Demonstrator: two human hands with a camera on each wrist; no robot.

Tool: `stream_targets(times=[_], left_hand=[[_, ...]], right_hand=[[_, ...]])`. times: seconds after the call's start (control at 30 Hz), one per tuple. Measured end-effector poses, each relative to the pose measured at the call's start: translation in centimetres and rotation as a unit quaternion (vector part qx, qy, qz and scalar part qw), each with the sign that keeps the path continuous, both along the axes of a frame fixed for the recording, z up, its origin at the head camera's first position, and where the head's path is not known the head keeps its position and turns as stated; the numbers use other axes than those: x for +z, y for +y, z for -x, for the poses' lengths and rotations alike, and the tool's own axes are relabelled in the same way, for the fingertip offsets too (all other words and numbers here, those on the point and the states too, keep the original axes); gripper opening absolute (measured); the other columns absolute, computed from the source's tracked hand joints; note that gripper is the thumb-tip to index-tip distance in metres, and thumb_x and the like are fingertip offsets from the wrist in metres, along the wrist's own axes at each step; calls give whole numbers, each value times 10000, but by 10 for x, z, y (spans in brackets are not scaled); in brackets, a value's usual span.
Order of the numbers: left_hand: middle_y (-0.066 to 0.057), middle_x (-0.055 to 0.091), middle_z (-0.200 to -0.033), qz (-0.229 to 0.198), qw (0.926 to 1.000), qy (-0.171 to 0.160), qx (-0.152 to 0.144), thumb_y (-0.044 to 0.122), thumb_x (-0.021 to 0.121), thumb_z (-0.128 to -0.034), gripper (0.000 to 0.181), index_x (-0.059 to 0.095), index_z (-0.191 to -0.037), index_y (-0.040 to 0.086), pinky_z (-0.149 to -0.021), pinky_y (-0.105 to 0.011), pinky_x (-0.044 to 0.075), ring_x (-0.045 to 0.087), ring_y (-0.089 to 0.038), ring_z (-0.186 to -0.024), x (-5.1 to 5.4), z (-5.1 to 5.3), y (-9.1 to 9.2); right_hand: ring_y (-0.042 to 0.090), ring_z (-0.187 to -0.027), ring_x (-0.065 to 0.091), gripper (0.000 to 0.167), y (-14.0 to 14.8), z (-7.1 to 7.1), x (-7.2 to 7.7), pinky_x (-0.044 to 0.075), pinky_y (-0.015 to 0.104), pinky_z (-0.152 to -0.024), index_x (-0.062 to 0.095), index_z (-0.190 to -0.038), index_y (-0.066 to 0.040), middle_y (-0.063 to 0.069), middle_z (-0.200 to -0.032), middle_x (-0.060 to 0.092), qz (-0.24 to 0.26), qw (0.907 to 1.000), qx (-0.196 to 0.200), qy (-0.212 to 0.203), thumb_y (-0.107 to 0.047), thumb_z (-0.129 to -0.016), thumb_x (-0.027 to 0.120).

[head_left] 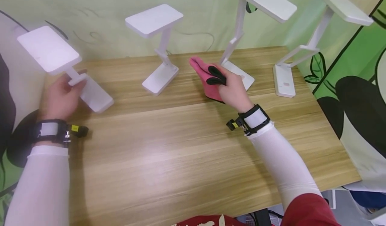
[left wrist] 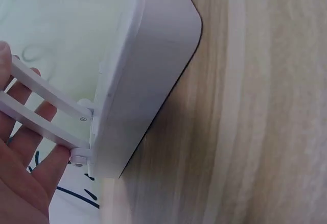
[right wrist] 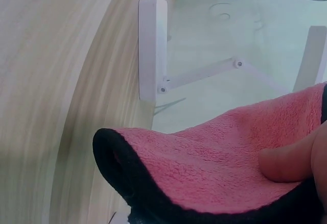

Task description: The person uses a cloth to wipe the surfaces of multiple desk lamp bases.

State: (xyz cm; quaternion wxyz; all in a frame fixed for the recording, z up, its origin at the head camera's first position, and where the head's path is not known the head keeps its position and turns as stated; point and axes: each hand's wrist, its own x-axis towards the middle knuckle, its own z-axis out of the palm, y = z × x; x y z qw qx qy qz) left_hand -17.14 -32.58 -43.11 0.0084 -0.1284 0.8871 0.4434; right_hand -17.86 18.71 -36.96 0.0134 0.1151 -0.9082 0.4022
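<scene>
At the far left in the head view, my left hand (head_left: 61, 97) grips the folding arm of a white desk lamp (head_left: 96, 93). In the left wrist view, the fingers (left wrist: 30, 132) curl round the lamp's two thin struts (left wrist: 51, 89) beside its base (left wrist: 138, 81). My right hand (head_left: 236, 90) pinches a folded pink cloth (head_left: 208, 78) with black edging, held above the table in front of a second white lamp's base (head_left: 239, 75). The right wrist view shows the thumb (right wrist: 288, 163) pressed on the cloth (right wrist: 219, 157).
Another white lamp (head_left: 161, 78) stands between my hands, and one more (head_left: 284, 80) stands at the table's right end. Behind the wooden table (head_left: 169, 152) is a pale green wall (head_left: 99, 18) with drawn figures. The lamp heads overhang the back part of the table.
</scene>
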Motion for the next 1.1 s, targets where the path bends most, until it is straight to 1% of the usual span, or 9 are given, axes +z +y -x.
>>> stream_targets(times=[0.07, 0.23, 0.3, 0.4, 0.5, 0.63, 0.93, 1.03, 1.1], left_hand=[[-27, 508, -1626, 147, 9997, 104, -140, 528, 534, -1087, 524, 519, -1587, 373, -1107, -568, 445, 501, -328, -1443, -2, 1, 1], [-34, 567, -1574, 424, 9957, 515, -636, 463, 524, -1111, 455, 589, -1545, 343, -1041, -408, 440, 538, -299, -1367, -9, 0, 10], [-45, 592, -1549, 481, 9927, 690, -859, 417, 540, -1118, 422, 627, -1516, 309, -1025, -384, 427, 549, -299, -1368, -10, -1, 16], [-55, 608, -1528, 392, 9889, 788, -1199, 362, 559, -1122, 381, 667, -1477, 275, -1044, -414, 421, 544, -306, -1384, -11, -2, 27], [-59, 624, -1500, 228, 9826, 936, -1589, 268, 581, -1119, 339, 700, -1434, 231, -1083, -523, 415, 540, -313, -1378, -11, -3, 39], [-68, 660, -1449, 11, 9754, 1072, -1927, 218, 604, -1107, 307, 729, -1384, 176, -1086, -581, 412, 554, -320, -1353, -13, -2, 54], [-52, 677, -1411, -385, 9699, 1038, -2168, 202, 630, -1095, 295, 733, -1367, 156, -1099, -587, 415, 561, -283, -1344, -11, -1, 79], [-77, 653, -1438, -492, 9714, 889, -2145, 246, 643, -1092, 341, 696, -1413, 147, -1122, -615, 411, 547, -313, -1380, -9, -3, 81], [-88, 637, -1456, -619, 9747, 744, -2014, 282, 680, -1072, 402, 661, -1452, 150, -1126, -633, 412, 543, -328, -1389, -6, -4, 80]], right_hand=[[286, -1330, 624, 448, -1, 0, 0, 484, 413, -1102, 629, -1496, -128, 137, -1404, 686, 13, 10000, -50, 2, -139, -1049, 646], [276, -1301, 639, 445, -2, -2, 4, 493, 407, -1078, 648, -1473, -118, 148, -1377, 699, 169, 9996, -207, 101, -73, -1031, 625], [273, -1288, 645, 437, -3, -4, 7, 492, 404, -1066, 655, -1465, -111, 146, -1366, 706, 228, 9993, -250, 178, -69, -1031, 623], [262, -1283, 649, 413, -4, -6, 10, 492, 390, -1057, 667, -1454, -113, 133, -1357, 713, 268, 9989, -280, 274, -101, -1043, 630], [259, -1285, 651, 396, -5, -8, 11, 492, 376, -1062, 678, -1441, -108, 128, -1343, 721, 313, 9984, -266, 384, -121, -1047, 642], [266, -1289, 651, 393, -7, -9, 12, 496, 379, -1069, 679, -1437, -101, 132, -1335, 724, 315, 9982, -216, 456, -120, -1046, 650], [221, -1294, 644, 400, -12, -13, 12, 496, 359, -1078, 683, -1435, -120, 117, -1342, 723, 426, 9986, -123, 280, -106, -1036, 663], [224, -1271, 655, 401, -18, -17, 13, 495, 376, -1074, 683, -1431, -115, 124, -1333, 725, 443, 9986, 31, 282, -83, -1032, 645], [242, -1256, 661, 424, -25, -19, 12, 494, 398, -1072, 673, -1445, -114, 136, -1328, 725, 372, 9986, 137, 356, -71, -1024, 641]])
